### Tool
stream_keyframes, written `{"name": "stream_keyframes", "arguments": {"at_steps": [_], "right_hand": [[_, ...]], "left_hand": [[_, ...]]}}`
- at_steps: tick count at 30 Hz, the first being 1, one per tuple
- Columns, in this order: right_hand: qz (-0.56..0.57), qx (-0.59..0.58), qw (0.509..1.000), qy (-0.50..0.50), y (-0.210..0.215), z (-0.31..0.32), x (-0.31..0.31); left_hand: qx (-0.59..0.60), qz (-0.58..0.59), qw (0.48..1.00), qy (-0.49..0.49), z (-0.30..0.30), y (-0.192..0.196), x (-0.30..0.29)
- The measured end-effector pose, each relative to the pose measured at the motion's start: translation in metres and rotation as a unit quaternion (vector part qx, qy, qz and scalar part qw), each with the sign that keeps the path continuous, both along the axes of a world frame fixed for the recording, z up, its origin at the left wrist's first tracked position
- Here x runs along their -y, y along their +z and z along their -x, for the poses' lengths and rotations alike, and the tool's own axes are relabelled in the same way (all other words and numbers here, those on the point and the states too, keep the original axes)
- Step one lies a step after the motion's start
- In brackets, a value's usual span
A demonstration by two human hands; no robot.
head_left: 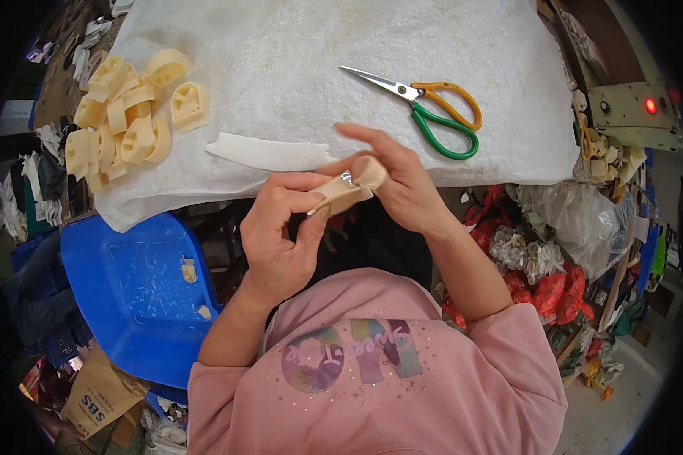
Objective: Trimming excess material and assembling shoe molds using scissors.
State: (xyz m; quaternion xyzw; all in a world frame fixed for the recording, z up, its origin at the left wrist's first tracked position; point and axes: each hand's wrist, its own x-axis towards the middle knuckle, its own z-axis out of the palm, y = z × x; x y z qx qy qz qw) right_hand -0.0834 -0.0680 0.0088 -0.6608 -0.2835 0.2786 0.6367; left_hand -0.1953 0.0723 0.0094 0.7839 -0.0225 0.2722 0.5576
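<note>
Just past the table's near edge, both hands meet on a small beige shoe-heel-like piece [341, 195]. My left hand [284, 224] pinches its left end between thumb and fingers. My right hand [406, 182] grips the rounded right end, with one finger lifted away and slightly blurred. A shiny silver spot shows on the piece's upper side; a thin pale edge sticks out below. Behind the hands lies a curved white strip [269, 153], its right end close to my right fingers. Scissors [413, 95] with one orange and one green handle lie partly open farther right.
Several cream-coloured moulded blocks [136, 142] are heaped on the left of the white-covered table [281, 61]. A blue plastic chair [140, 303] stands by my left arm, with scraps on it. Red and clear plastic bags [558, 292] crowd the right. A machine panel [630, 110] has a red light.
</note>
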Motion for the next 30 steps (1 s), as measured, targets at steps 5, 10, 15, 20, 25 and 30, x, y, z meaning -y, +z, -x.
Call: {"name": "stream_keyframes", "arguments": {"at_steps": [5,10,15,20,25,30], "right_hand": [[-0.057,0.122,0.99,0.046,0.007,-0.007,0.011],[-0.048,0.157,0.986,-0.002,0.007,0.007,0.0],[-0.048,0.111,0.993,-0.011,0.009,0.004,0.003],[-0.019,0.229,0.973,-0.033,0.021,0.002,0.004],[0.021,0.4,0.916,0.013,0.03,-0.002,0.004],[0.03,0.149,0.987,-0.048,0.025,0.011,0.006]], "left_hand": [[-0.058,0.242,0.968,0.025,0.002,0.006,0.004],[-0.078,0.33,0.941,0.007,0.0,0.01,0.018],[-0.096,0.319,0.943,0.009,-0.002,0.01,0.016],[-0.088,0.327,0.941,-0.019,-0.002,0.013,0.014],[-0.108,0.322,0.938,-0.07,-0.001,0.009,0.011],[-0.164,0.361,0.911,-0.115,-0.003,0.014,0.01]]}}
